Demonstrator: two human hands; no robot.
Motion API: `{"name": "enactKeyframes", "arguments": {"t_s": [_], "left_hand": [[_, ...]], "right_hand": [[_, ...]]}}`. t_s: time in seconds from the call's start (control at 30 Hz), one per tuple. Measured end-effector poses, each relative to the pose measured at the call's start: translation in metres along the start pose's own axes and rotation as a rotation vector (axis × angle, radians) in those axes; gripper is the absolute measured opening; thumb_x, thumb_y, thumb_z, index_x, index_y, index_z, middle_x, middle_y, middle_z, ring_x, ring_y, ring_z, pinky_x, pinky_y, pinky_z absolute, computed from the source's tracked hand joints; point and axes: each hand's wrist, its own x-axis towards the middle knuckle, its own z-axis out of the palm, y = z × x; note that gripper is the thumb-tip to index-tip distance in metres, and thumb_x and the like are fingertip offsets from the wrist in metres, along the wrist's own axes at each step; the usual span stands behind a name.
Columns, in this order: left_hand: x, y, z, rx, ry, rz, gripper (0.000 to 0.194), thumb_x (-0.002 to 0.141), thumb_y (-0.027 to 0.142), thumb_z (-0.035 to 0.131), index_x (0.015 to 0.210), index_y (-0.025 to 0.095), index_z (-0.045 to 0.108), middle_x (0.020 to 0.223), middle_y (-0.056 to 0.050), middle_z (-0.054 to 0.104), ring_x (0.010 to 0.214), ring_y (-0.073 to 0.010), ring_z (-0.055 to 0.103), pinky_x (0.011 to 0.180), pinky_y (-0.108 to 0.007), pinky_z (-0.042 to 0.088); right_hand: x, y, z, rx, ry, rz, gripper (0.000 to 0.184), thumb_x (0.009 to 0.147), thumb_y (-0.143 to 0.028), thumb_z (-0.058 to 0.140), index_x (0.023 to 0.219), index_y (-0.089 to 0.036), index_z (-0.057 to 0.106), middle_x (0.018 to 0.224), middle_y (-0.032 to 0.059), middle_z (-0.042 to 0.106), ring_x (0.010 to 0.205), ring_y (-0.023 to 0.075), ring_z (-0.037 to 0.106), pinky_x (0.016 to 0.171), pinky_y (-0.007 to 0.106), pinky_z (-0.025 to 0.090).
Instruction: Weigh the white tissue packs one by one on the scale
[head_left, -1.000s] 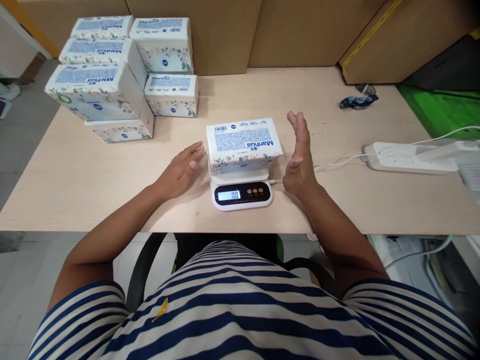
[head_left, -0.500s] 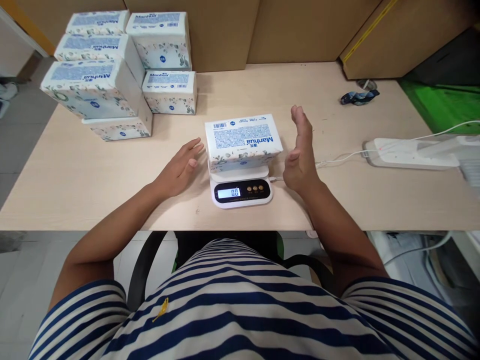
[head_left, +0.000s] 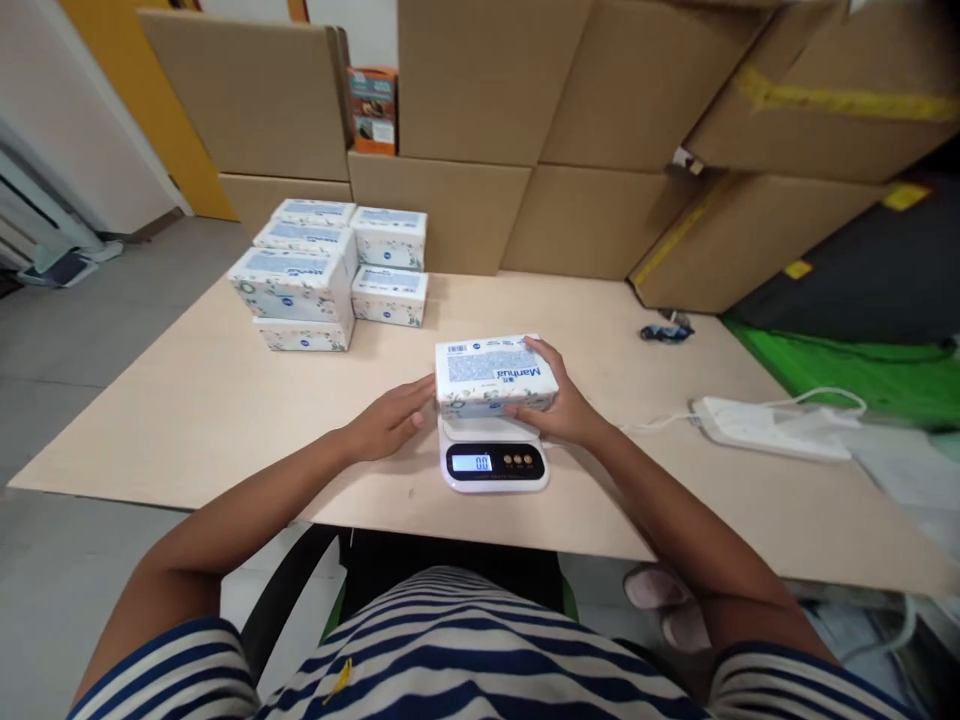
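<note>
A white "Manhua" tissue pack (head_left: 491, 373) lies on a small white digital scale (head_left: 493, 460) near the table's front edge. My right hand (head_left: 559, 405) wraps round the pack's right end, fingers on top and thumb along the front. My left hand (head_left: 394, 418) rests with straight fingers against the pack's left end. The scale's lit display shows 0.0.
Several more tissue packs (head_left: 304, 285) are stacked at the table's back left. A white power strip (head_left: 761, 425) with cables lies at the right, a small blue-black object (head_left: 664, 332) behind it. Cardboard boxes (head_left: 517, 110) line the back. The table (head_left: 210, 400) ends just in front of me.
My right hand has closed onto the pack's right end and my left has moved up against its left end. The camera has tilted up, showing more of the boxes.
</note>
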Motion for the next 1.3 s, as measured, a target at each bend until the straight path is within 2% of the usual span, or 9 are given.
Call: {"name": "enactKeyframes", "arguments": {"t_s": [0.13,0.27,0.43,0.63,0.77,0.83,1.0,1.17,1.3], "left_hand": [[0.0,0.009,-0.008,-0.113,0.299,-0.017,0.104,0.098,0.097,0.007,0.175,0.037,0.044,0.185,-0.006,0.041,0.166,-0.0379,0.046,0.134,-0.06,0.045],[0.003,-0.007,-0.011,-0.065,0.539,-0.077,0.109,0.096,0.1,0.012,0.184,0.035,0.006,0.193,-0.013,0.017,0.159,-0.0371,0.053,0.127,-0.056,0.05],[0.008,-0.041,-0.001,-0.043,0.54,-0.042,0.115,0.099,0.097,0.022,0.183,0.026,-0.011,0.191,-0.027,0.005,0.163,-0.0417,0.049,0.129,-0.064,0.045],[0.006,-0.048,0.005,-0.025,0.486,-0.019,0.11,0.106,0.089,0.022,0.184,0.018,-0.007,0.191,-0.029,0.003,0.169,-0.0415,0.043,0.137,-0.064,0.038],[0.003,-0.045,0.009,0.041,0.461,-0.009,0.108,0.106,0.088,0.024,0.185,0.017,0.002,0.192,-0.023,0.008,0.177,-0.0398,0.027,0.143,-0.06,0.03],[0.002,-0.043,0.008,0.084,0.463,-0.015,0.108,0.106,0.088,0.024,0.184,0.014,0.006,0.192,-0.023,0.009,0.18,-0.039,0.016,0.146,-0.06,0.024],[0.001,-0.045,0.003,0.211,0.523,-0.126,0.099,0.109,0.078,0.039,0.182,0.016,0.017,0.191,-0.025,0.01,0.181,-0.0395,0.011,0.146,-0.063,0.019],[0.003,-0.062,-0.013,0.305,0.933,-0.197,0.088,0.106,0.073,0.055,0.175,0.024,0.033,0.192,-0.02,0.0,0.181,-0.0403,-0.001,0.144,-0.066,0.01],[0.001,-0.07,-0.045,0.239,1.235,-0.368,0.086,0.104,0.065,0.061,0.173,0.022,0.034,0.192,-0.018,0.004,0.182,-0.0337,-0.002,0.147,-0.055,0.007]], "right_hand": [[0.05,-0.029,-0.012,-0.209,0.116,-0.236,0.104,0.085,-0.075,0.083,0.167,-0.043,0.027,0.17,0.0159,0.03,0.169,0.0441,0.033,0.138,0.07,0.036],[0.141,-0.039,0.001,-0.224,0.197,-0.305,0.103,0.085,-0.069,0.086,0.165,-0.033,0.032,0.17,0.0195,0.029,0.169,0.0402,0.033,0.138,0.059,0.039],[0.233,-0.03,0.06,-0.028,0.234,-0.058,0.087,0.084,-0.063,0.084,0.156,-0.027,0.049,0.164,0.0184,0.044,0.16,0.0363,0.048,0.137,0.053,0.04],[0.249,-0.026,0.089,-0.01,0.12,-0.006,0.092,0.089,-0.071,0.071,0.166,-0.024,0.048,0.178,0.0236,0.039,0.167,0.0408,0.042,0.137,0.062,0.037],[0.233,-0.026,0.074,-0.11,0.018,-0.012,0.127,0.089,-0.086,0.06,0.182,-0.014,0.013,0.191,0.0264,0.012,0.178,0.0444,0.017,0.139,0.07,0.027],[0.212,-0.019,0.057,-0.21,-0.029,-0.023,0.129,0.094,-0.085,0.054,0.182,-0.008,-0.002,0.192,0.0261,0.006,0.18,0.0414,0.013,0.142,0.068,0.023],[0.104,0.038,0.003,-0.396,0.053,0.001,0.103,0.102,-0.073,0.052,0.181,-0.012,0.023,0.188,0.0257,0.026,0.175,0.042,0.032,0.139,0.065,0.036],[-0.012,0.079,-0.026,-0.407,0.263,0.088,0.088,0.105,-0.069,0.056,0.174,-0.019,0.04,0.173,0.0274,0.052,0.149,0.0445,0.065,0.126,0.071,0.051],[-0.04,0.082,-0.033,-0.426,0.417,0.081,0.076,0.108,-0.058,0.06,0.175,-0.026,0.041,0.158,0.0258,0.064,0.137,0.0444,0.072,0.116,0.071,0.058]]}}
